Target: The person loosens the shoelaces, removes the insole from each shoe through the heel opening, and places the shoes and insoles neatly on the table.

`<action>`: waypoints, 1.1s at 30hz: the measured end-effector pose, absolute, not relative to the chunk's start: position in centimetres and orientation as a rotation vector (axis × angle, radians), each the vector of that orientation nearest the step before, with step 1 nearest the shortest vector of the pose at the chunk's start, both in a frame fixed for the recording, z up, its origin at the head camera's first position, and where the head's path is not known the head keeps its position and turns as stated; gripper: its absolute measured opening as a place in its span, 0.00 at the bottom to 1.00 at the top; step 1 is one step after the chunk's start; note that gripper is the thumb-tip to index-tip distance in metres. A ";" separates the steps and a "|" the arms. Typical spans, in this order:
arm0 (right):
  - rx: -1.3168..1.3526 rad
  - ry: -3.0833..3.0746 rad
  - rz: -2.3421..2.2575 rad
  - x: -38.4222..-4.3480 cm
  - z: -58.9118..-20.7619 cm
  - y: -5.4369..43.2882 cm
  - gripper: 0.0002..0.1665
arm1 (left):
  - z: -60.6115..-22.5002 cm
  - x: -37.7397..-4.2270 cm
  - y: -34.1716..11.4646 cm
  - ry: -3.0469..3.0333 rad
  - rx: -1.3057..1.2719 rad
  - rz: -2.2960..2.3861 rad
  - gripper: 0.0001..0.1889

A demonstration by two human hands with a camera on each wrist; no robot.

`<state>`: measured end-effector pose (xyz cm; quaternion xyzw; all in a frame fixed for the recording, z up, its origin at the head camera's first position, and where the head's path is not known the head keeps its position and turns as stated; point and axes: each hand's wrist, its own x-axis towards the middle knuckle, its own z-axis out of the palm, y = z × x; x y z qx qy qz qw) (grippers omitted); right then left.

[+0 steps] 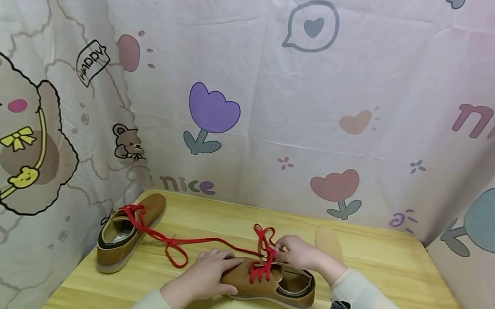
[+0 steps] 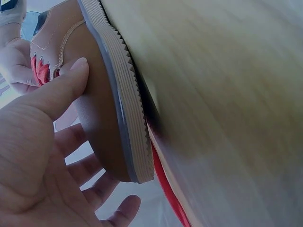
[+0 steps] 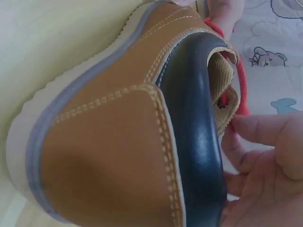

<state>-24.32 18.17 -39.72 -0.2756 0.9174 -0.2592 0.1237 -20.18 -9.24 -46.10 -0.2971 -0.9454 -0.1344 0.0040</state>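
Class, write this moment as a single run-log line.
left hand: holds toe of near shoe | right hand: pinches red lace | far shoe: on table | red lace: spans both shoes

Head view is bright; wrist views are dimmer, the left's tabletop [image 2: 227, 94] blurred.

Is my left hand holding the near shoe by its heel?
No, the left hand holds the near shoe around its toe end.
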 end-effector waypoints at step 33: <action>-1.162 2.896 -0.701 -23.3 -40.7 17.4 0.12 | -46.7 -20.4 -9.0 -2.973 -0.936 -0.387 0.40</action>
